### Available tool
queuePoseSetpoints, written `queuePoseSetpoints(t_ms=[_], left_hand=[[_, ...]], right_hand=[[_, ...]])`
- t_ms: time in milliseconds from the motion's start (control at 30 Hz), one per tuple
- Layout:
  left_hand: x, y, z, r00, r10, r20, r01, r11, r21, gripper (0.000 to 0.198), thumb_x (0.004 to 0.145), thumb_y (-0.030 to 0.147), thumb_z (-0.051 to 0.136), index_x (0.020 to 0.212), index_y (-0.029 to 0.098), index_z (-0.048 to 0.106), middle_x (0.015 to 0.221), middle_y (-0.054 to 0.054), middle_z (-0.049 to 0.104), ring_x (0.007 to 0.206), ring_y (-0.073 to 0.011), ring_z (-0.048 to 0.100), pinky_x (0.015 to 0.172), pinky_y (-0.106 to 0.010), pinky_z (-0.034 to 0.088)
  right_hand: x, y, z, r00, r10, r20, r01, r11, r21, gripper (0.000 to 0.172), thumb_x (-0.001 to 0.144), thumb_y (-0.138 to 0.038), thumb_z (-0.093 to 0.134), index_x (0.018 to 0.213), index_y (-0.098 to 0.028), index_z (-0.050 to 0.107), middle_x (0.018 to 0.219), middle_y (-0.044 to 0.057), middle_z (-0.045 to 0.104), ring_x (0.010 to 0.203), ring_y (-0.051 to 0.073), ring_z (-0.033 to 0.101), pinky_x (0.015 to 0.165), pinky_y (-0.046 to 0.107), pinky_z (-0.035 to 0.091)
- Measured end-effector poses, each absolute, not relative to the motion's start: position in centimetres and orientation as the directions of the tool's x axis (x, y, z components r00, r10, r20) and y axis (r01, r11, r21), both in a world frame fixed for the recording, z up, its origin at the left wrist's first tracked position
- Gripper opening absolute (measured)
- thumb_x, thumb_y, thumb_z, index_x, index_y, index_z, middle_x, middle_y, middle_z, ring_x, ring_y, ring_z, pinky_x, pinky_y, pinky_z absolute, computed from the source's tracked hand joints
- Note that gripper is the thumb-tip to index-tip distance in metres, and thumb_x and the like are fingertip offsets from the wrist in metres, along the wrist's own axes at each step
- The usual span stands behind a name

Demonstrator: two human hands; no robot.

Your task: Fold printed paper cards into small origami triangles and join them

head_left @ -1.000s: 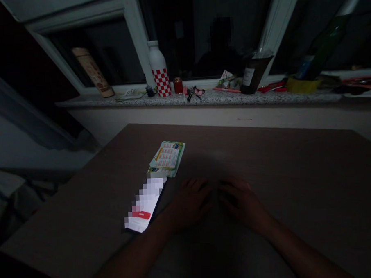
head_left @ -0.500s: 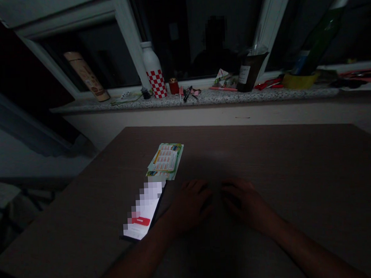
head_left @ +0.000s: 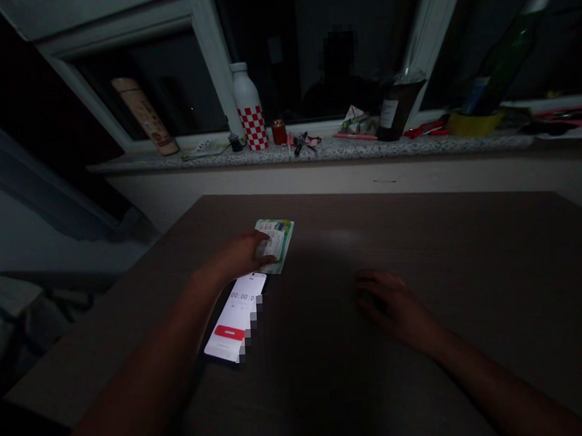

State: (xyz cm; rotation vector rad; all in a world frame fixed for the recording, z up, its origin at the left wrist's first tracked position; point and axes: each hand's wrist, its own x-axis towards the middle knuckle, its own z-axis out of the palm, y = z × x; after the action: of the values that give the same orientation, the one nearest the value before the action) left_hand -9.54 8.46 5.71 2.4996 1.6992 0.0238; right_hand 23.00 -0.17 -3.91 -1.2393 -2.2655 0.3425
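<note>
Head view: left hand (head_left: 247,253) over the printed cards (head_left: 279,245), toward the left of the desk (head_left: 446,243); forefinger and thumb spread apart across the upper card, other fingers mostly hidden; cannot tell whether gripping the cards or only touching; on the cards, green borders, small rows of print and a dark patch near the far right corner; right hand (head_left: 391,303) well apart, low over the desk on the other side, fingers loosely bent and unclosed, thumb set a little away from them; just beside the near edge of the cards, a phone (head_left: 233,317) lying face up, tilted toward the upper right, with lit screen, row of zeros, red button and blocky blur along one edge; left forearm alongside, to the left of the phone; behind the desk, a speckled sill (head_left: 365,152) below dark windows; along it from the left, a tan flask (head_left: 144,115), a white bottle (head_left: 250,107) with red checks, a small reddish jar (head_left: 279,133), a pink pen (head_left: 355,137), a dark cup (head_left: 396,114) and a tilted green bottle (head_left: 503,61).
</note>
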Motion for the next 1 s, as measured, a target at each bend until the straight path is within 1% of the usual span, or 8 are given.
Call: queuePoseSetpoints(t_ms=[67, 133, 300, 467, 667, 767, 900, 1000], left_hand=[[-10.1, 9.3, 5.4, 0.362, 0.929, -0.085, 0.930, -0.352, 0.108, 0.053, 0.081, 0.051, 0.057, 0.120, 0.015, 0.060, 0.120, -0.014, 0.063, 0.104, -0.0277, 0.062, 0.088, -0.035, 0.046], [-10.3, 9.6, 4.8, 0.372, 0.923, -0.100, 0.926, -0.360, 0.115, 0.052, 0.080, 0.051, 0.057, 0.119, 0.016, 0.061, 0.121, -0.014, 0.063, 0.102, -0.0270, 0.063, 0.086, -0.033, 0.046], [-10.2, 9.7, 4.2, 0.407, 0.908, -0.100, 0.908, -0.391, 0.148, 0.039, 0.083, 0.043, 0.056, 0.112, 0.018, 0.064, 0.118, -0.013, 0.065, 0.102, -0.0256, 0.061, 0.087, -0.033, 0.044], [-10.2, 9.6, 4.7, 0.418, 0.904, -0.092, 0.898, -0.396, 0.194, 0.029, 0.086, 0.037, 0.050, 0.099, 0.018, 0.068, 0.103, -0.011, 0.070, 0.091, -0.0224, 0.064, 0.080, -0.030, 0.044], [-10.1, 9.3, 4.8, 0.418, 0.905, -0.077, 0.893, -0.393, 0.221, 0.031, 0.080, 0.041, 0.060, 0.102, 0.019, 0.067, 0.104, -0.010, 0.069, 0.092, -0.0224, 0.062, 0.078, -0.029, 0.044], [-10.2, 9.3, 4.7, 0.417, 0.905, -0.087, 0.893, -0.391, 0.223, 0.029, 0.080, 0.039, 0.061, 0.100, 0.019, 0.067, 0.104, -0.009, 0.069, 0.092, -0.0220, 0.062, 0.078, -0.028, 0.044], [-10.2, 9.3, 4.7, 0.425, 0.901, -0.085, 0.889, -0.398, 0.224, 0.023, 0.085, 0.036, 0.054, 0.092, 0.019, 0.068, 0.096, -0.007, 0.070, 0.088, -0.0206, 0.062, 0.078, -0.028, 0.043], [-10.2, 9.2, 4.7, 0.415, 0.907, -0.071, 0.894, -0.392, 0.215, 0.026, 0.088, 0.036, 0.048, 0.085, 0.019, 0.068, 0.085, -0.007, 0.070, 0.080, -0.0199, 0.062, 0.072, -0.027, 0.041]], right_hand=[[23.0, -0.2, -3.8, -0.439, 0.839, 0.322, 0.698, 0.544, -0.466, 0.023, 0.087, -0.021, 0.053, 0.107, -0.022, 0.064, 0.117, 0.010, 0.061, 0.110, 0.026, 0.056, 0.093, 0.046, 0.045], [23.0, -0.2, -3.7, -0.439, 0.841, 0.316, 0.696, 0.541, -0.472, 0.022, 0.088, -0.021, 0.053, 0.107, -0.022, 0.064, 0.117, 0.010, 0.061, 0.109, 0.026, 0.056, 0.093, 0.046, 0.045], [23.1, -0.2, -3.7, -0.435, 0.841, 0.322, 0.691, 0.541, -0.479, 0.023, 0.086, -0.021, 0.055, 0.107, -0.023, 0.064, 0.116, 0.010, 0.061, 0.109, 0.026, 0.057, 0.093, 0.046, 0.045], [23.0, -0.3, -3.4, -0.424, 0.847, 0.321, 0.685, 0.531, -0.498, 0.023, 0.087, -0.021, 0.053, 0.107, -0.024, 0.065, 0.117, 0.009, 0.061, 0.109, 0.026, 0.057, 0.092, 0.046, 0.046], [23.0, -0.2, -3.3, -0.429, 0.847, 0.313, 0.687, 0.531, -0.495, 0.023, 0.086, -0.020, 0.055, 0.106, -0.022, 0.065, 0.116, 0.010, 0.062, 0.109, 0.026, 0.057, 0.094, 0.046, 0.045], [23.0, -0.2, -3.3, -0.424, 0.853, 0.303, 0.690, 0.521, -0.502, 0.023, 0.086, -0.020, 0.055, 0.106, -0.022, 0.065, 0.117, 0.010, 0.061, 0.110, 0.026, 0.057, 0.095, 0.046, 0.044], [23.0, -0.2, -3.4, -0.427, 0.851, 0.305, 0.691, 0.524, -0.498, 0.023, 0.085, -0.019, 0.055, 0.106, -0.022, 0.065, 0.117, 0.010, 0.061, 0.111, 0.026, 0.056, 0.094, 0.046, 0.044], [23.0, -0.2, -3.4, -0.423, 0.851, 0.310, 0.692, 0.525, -0.495, 0.023, 0.086, -0.019, 0.054, 0.106, -0.022, 0.065, 0.118, 0.010, 0.061, 0.111, 0.026, 0.056, 0.094, 0.046, 0.044]])
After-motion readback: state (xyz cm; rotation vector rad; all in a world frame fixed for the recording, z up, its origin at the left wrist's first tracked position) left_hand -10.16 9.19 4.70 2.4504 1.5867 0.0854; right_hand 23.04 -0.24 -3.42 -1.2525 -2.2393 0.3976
